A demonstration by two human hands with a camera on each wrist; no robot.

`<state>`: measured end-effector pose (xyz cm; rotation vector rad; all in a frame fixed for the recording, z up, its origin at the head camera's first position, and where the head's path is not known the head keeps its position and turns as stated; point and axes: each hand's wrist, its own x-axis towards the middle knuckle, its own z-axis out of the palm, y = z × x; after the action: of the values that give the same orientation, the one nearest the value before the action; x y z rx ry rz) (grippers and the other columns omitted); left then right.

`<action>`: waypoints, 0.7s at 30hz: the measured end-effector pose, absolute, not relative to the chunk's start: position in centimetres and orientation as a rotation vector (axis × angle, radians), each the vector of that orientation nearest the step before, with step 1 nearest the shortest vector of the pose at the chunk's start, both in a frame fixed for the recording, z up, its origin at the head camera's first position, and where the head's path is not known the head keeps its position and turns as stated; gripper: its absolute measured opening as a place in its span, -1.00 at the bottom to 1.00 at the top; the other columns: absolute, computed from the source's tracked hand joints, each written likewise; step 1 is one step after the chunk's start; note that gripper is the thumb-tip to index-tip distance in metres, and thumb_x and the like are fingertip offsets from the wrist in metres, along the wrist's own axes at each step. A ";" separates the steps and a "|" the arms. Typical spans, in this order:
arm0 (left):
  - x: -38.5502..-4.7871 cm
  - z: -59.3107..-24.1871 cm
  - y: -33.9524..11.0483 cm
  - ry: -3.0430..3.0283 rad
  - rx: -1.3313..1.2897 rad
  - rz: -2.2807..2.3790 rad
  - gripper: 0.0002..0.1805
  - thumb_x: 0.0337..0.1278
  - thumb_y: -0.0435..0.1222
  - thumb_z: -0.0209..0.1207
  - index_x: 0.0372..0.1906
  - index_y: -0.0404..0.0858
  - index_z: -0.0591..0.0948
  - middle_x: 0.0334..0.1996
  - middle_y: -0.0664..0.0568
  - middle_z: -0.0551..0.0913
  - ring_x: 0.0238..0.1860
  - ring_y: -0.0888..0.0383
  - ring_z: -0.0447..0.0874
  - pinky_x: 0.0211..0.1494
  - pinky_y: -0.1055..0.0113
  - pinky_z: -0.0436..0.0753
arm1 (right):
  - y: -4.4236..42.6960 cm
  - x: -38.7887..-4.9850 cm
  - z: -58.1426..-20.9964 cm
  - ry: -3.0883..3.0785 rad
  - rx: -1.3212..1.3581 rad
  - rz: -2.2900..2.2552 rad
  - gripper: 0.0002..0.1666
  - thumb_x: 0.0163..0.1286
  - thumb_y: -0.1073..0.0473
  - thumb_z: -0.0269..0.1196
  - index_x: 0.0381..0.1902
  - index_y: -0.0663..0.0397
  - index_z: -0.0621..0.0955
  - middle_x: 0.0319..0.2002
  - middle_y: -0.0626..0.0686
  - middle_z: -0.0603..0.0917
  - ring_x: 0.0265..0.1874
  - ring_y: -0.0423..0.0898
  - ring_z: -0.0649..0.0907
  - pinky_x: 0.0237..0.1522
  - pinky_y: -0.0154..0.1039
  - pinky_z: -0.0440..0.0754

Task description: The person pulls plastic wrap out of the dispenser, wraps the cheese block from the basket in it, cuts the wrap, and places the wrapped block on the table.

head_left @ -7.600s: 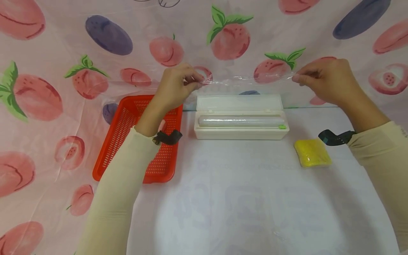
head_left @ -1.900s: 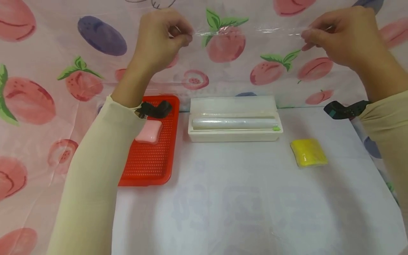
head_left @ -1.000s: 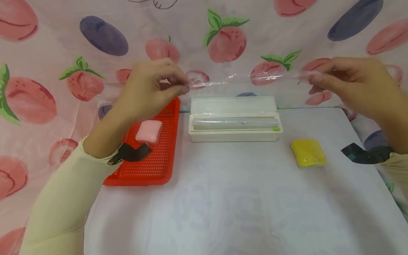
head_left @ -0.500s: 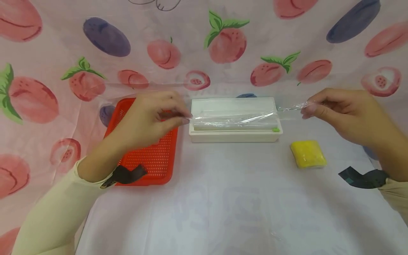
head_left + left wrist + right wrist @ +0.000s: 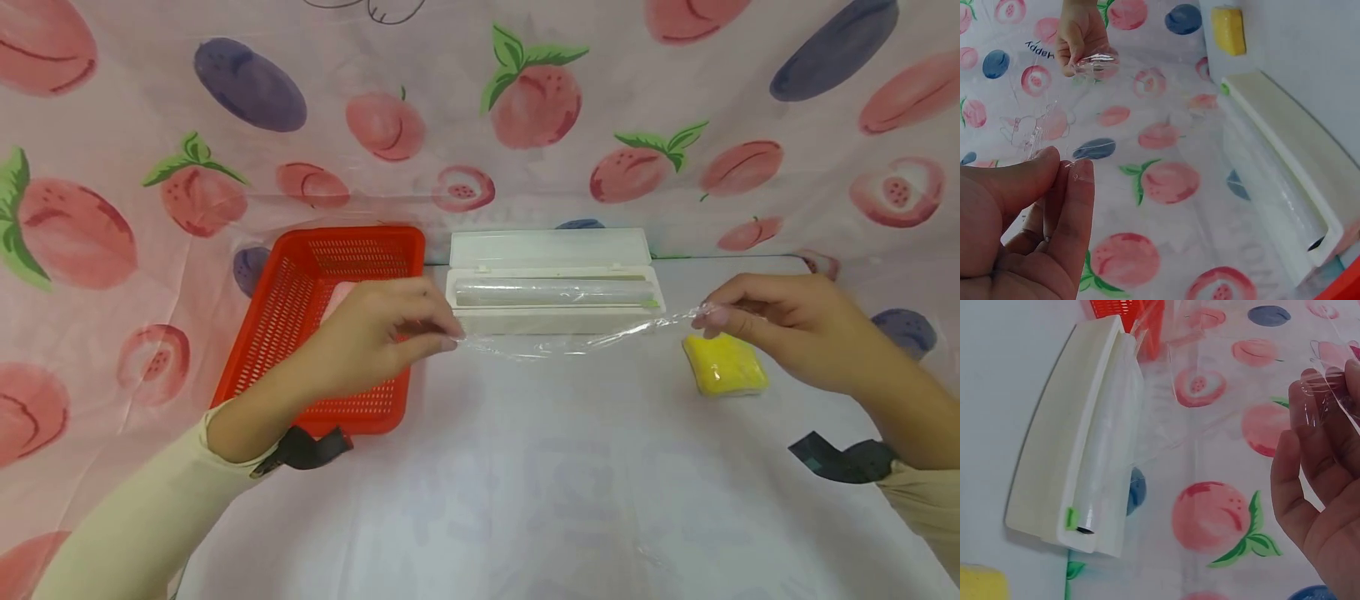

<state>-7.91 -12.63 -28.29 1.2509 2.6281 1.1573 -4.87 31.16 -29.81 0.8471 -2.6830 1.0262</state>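
Note:
A clear sheet of plastic wrap (image 5: 536,350) stretches between both hands, sagging in the middle. My left hand (image 5: 386,333) pinches one end between thumb and fingers, above the right part of the red basket. The other end is pinched by my right hand (image 5: 798,329), just above and beyond a yellow block (image 5: 723,367) in glossy clear film. Behind the sheet is a white wrap dispenser (image 5: 551,322) with its lid up and a roll of plastic wrap (image 5: 551,292) inside. In the left wrist view, the left fingertips (image 5: 1079,172) hold the nearly invisible film.
On the left stands the red plastic basket (image 5: 251,350); a pink block (image 5: 339,298) inside is mostly hidden by my left hand. A green slider (image 5: 654,305) sits at the dispenser's right end. Fruit-print cloth (image 5: 570,183) hangs behind the white table (image 5: 540,483).
Both hands rose with the wrap until about two seconds ago, then came down, carrying it past the dispenser to its front edge. The dispenser and the yellow block stay in place.

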 end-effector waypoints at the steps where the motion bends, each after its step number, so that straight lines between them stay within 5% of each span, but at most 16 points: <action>1: -7.8 -28.6 -12.6 2.621 1.260 1.150 -0.81 0.07 -0.38 0.47 -0.21 -0.08 0.80 -0.26 0.24 0.71 -0.19 0.35 0.67 -0.10 0.39 0.74 | 31.2 -4.7 -30.1 -2.691 0.848 1.047 -0.58 0.21 0.58 0.35 -0.23 -0.09 0.73 -0.35 -0.18 0.77 -0.32 -0.35 0.70 -0.14 -0.60 0.63; 5: -7.3 -30.0 -12.5 2.573 1.288 1.119 -0.83 0.09 -0.36 0.46 -0.21 -0.07 0.80 -0.28 0.26 0.70 -0.24 0.35 0.63 -0.19 0.41 0.69 | 31.5 -3.9 -31.5 -2.728 0.862 1.093 -0.56 0.21 0.56 0.35 -0.22 -0.16 0.74 -0.35 -0.21 0.77 -0.30 -0.33 0.67 -0.08 -0.60 0.59; 12: -6.0 -33.9 -12.4 2.458 1.240 0.992 -0.85 0.15 -0.34 0.43 -0.21 -0.03 0.80 -0.26 0.28 0.72 -0.19 0.37 0.67 -0.13 0.46 0.70 | 32.2 -2.2 -35.0 -2.848 0.899 1.155 -0.57 0.23 0.43 0.42 -0.21 -0.33 0.72 -0.36 -0.28 0.69 -0.33 -0.29 0.57 -0.27 -0.43 0.59; 21: -4.4 -38.0 -12.9 2.323 1.241 0.937 -0.88 0.24 -0.34 0.37 -0.20 -0.05 0.77 -0.23 0.30 0.74 -0.19 0.40 0.66 -0.07 0.48 0.69 | 32.6 -0.6 -38.7 -2.950 1.051 1.256 -0.67 0.34 0.27 0.39 -0.18 -0.41 0.71 -0.28 -0.35 0.75 -0.28 -0.32 0.66 -0.12 -0.44 0.61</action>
<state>-4.37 -12.94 -37.98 1.2405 2.3226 0.9369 -0.56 32.64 -38.70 1.0505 -2.9500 1.2558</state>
